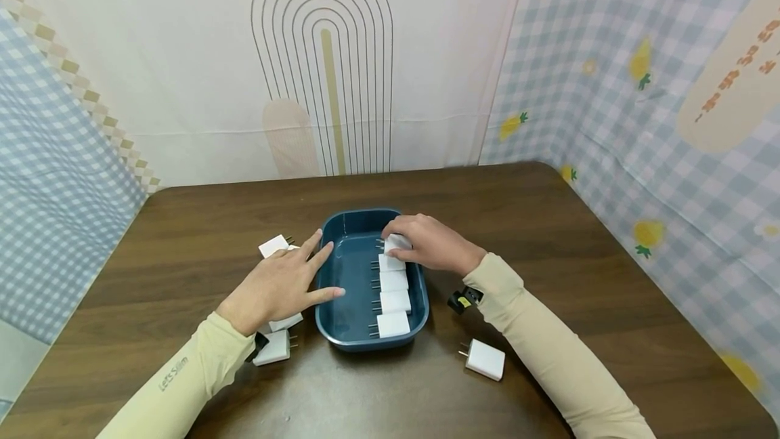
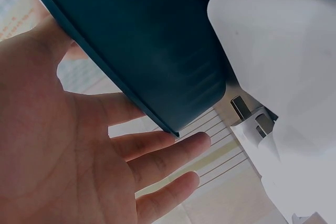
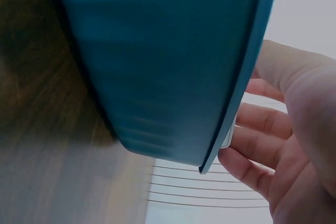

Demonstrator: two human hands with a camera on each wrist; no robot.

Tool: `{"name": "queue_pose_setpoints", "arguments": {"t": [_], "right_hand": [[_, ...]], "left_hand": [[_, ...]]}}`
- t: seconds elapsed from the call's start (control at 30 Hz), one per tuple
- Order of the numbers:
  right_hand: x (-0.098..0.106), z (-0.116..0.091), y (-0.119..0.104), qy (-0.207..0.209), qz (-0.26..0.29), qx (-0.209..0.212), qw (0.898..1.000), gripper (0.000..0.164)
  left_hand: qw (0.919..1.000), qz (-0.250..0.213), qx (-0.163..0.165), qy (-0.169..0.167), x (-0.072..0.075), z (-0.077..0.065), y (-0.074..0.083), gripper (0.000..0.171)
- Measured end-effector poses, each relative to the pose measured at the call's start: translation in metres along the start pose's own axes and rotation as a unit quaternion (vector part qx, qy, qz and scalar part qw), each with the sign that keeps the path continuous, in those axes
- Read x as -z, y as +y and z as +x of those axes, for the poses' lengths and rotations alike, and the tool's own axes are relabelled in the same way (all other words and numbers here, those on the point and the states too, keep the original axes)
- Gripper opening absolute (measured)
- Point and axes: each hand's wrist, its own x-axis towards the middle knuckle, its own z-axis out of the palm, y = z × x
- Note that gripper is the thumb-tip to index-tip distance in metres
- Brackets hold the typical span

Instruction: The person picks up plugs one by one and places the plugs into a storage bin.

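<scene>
A dark blue rectangular basin [image 1: 349, 317] stands on the table with a column of several white plug chargers [image 1: 393, 281] along its right side, prongs pointing left. At the far end of that column my right hand [image 1: 429, 244] pinches a white charger [image 1: 397, 242] between thumb and fingers. In the right wrist view, the basin wall [image 3: 157, 66] hides most of that charger. My left hand [image 1: 282, 288] spreads its fingers over the basin's left rim, holding nothing. The left wrist view shows its straight fingers [image 2: 157, 163] close by the rim.
Left of the basin lie several more white chargers [image 1: 272, 349], partly under the left hand and wrist. One white charger [image 1: 485, 360] lies on the brown wooden table [image 1: 378, 398] near the right forearm. Patterned cloth [image 1: 439, 53] hangs behind the table.
</scene>
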Motion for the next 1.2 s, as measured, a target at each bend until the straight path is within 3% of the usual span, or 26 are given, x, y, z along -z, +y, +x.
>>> {"name": "queue_pose_setpoints", "arguments": {"t": [0.47,1.2], "right_hand": [[-0.006,0.009,0.010,0.019,-0.045,0.020,0.999,0.026],[-0.014,0.019,0.014,0.004,-0.050,-0.012,0.999,0.029]], "left_hand": [[1.0000,0.004,-0.004,0.002,0.002,0.001,0.001,0.092],[1.0000,0.002,0.000,-0.005,0.001,0.001,0.001,0.092]]}}
